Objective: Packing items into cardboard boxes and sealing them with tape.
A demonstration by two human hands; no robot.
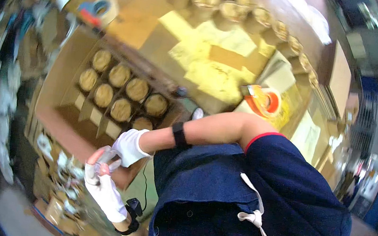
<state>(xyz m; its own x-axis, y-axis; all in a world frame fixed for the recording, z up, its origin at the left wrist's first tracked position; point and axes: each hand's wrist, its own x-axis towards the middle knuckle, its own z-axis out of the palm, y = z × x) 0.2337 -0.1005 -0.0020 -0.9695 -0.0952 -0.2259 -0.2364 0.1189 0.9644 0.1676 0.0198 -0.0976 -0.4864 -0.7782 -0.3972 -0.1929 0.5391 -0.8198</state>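
My left hand (pixel 102 187), in a white glove with bare fingertips, is at the lower left beside the near edge of an open cardboard box (pixel 61 125). My right hand (pixel 128 149), gloved in white too, reaches across and meets it. The fingers of both are curled together around a small greyish, partly see-through patch that I cannot make out. Inside the box, dividers (pixel 102 125) form cells. Several round containers with tan, wrinkled tops (pixel 121 110) stand in the cells farther from me; nearer cells show bare cardboard.
A worktable (pixel 134 25) lies beyond the box. On it are yellow papers (pixel 217 81), an orange tape dispenser (pixel 263 101), tape rolls (pixel 105 9) and a curved row of similar round containers (pixel 234 11). Loose cardboard and scraps (pixel 58 206) lie at the lower left. A black cable (pixel 144 184) hangs beside the box.
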